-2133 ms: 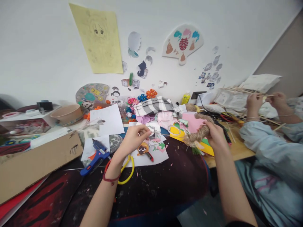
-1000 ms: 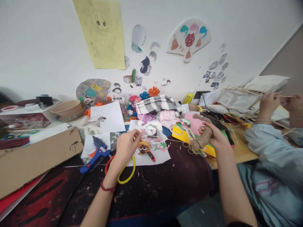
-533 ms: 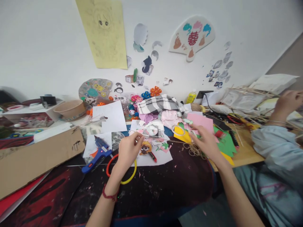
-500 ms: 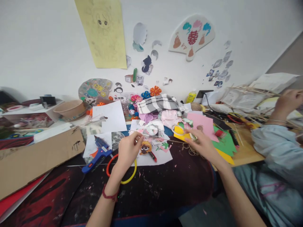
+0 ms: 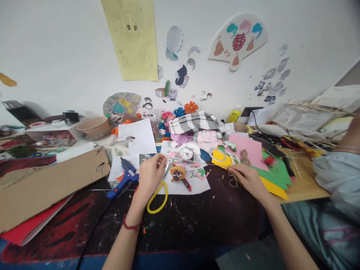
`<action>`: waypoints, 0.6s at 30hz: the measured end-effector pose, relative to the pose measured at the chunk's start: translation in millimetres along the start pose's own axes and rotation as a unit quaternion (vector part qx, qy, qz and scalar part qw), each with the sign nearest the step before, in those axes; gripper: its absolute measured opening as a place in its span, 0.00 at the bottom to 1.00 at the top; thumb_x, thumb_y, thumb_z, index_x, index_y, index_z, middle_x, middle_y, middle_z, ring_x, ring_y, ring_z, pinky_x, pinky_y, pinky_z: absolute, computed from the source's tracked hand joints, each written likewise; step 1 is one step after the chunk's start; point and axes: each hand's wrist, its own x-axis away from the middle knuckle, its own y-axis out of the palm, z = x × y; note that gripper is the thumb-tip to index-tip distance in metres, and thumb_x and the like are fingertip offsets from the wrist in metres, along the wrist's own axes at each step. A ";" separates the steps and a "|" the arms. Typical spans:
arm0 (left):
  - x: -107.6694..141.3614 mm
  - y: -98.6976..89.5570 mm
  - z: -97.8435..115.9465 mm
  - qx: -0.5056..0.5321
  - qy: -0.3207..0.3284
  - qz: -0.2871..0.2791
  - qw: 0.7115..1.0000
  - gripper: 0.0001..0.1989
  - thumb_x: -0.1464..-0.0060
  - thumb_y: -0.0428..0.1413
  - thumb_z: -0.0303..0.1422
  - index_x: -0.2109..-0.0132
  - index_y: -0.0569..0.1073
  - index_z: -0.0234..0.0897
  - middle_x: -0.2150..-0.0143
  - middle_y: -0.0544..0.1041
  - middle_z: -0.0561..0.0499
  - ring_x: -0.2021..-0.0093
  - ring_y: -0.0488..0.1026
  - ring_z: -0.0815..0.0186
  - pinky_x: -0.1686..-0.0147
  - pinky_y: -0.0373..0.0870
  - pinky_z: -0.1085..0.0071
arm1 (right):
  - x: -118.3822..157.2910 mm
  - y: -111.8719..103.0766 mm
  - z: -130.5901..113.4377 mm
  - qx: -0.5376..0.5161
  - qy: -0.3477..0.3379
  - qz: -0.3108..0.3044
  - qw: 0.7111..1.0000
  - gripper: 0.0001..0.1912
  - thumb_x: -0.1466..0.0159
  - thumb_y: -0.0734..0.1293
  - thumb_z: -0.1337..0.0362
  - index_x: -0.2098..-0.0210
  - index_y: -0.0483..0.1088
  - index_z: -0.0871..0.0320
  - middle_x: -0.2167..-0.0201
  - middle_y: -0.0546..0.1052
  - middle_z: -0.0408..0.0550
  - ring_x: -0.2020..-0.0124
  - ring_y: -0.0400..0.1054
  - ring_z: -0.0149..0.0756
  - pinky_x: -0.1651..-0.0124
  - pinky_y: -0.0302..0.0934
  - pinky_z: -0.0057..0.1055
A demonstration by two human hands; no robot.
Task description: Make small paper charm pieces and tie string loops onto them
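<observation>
A thin length of twine (image 5: pixel 202 162) runs nearly straight between my two hands above the craft scraps. My left hand (image 5: pixel 152 170) pinches its left end, thumb and fingertips together. My right hand (image 5: pixel 247 178) grips the other end, close to loose loops of twine (image 5: pixel 234 182) on the dark mat. Under my left hand lie scissors (image 5: pixel 166 200) with a yellow handle loop; the hand hides part of them. Between the hands, a brown cartoon cutout (image 5: pixel 177 173) with big eyes and a red-and-black marker (image 5: pixel 186 184) rest on white paper (image 5: pixel 197 187).
At left are a blue glue gun (image 5: pixel 123 182) with its cord and a large cardboard piece (image 5: pixel 56 180). Checkered cloth (image 5: pixel 194 123) is heaped at the back. Pink paper (image 5: pixel 247 148) and green paper (image 5: pixel 277 174) lie right, beside another person's sleeve (image 5: pixel 337 176).
The view has turned slightly left. My right hand's fingers have closed, and the twine now shows stretched between my hands. The other person's hand has moved out of view.
</observation>
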 end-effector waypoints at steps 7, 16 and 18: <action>63.9 3.4 5.6 -0.312 -0.014 -0.031 0.949 0.12 0.37 0.49 0.35 0.53 0.73 0.35 0.58 0.75 0.41 0.56 0.71 0.51 0.59 0.66 0.60 | -1.9 10.0 2.3 -0.007 0.005 0.012 1.000 0.12 0.33 0.63 0.56 0.61 0.77 0.53 0.63 0.81 0.48 0.63 0.74 0.42 0.59 0.66 0.39; 66.5 2.0 5.5 -0.348 -0.066 -0.165 0.921 0.13 0.37 0.50 0.35 0.55 0.72 0.27 0.59 0.73 0.38 0.56 0.73 0.50 0.59 0.69 0.61 | -1.5 1.7 1.2 0.008 -0.002 -0.004 1.000 0.13 0.32 0.62 0.56 0.61 0.76 0.54 0.62 0.80 0.49 0.61 0.73 0.42 0.56 0.65 0.39; 64.7 -0.6 3.8 -0.337 -0.079 -0.168 0.923 0.14 0.38 0.49 0.35 0.57 0.71 0.26 0.60 0.73 0.37 0.57 0.74 0.49 0.59 0.70 0.62 | -0.5 -0.1 1.9 0.017 0.002 -0.006 1.000 0.12 0.32 0.62 0.57 0.62 0.76 0.54 0.62 0.80 0.49 0.61 0.73 0.42 0.56 0.65 0.38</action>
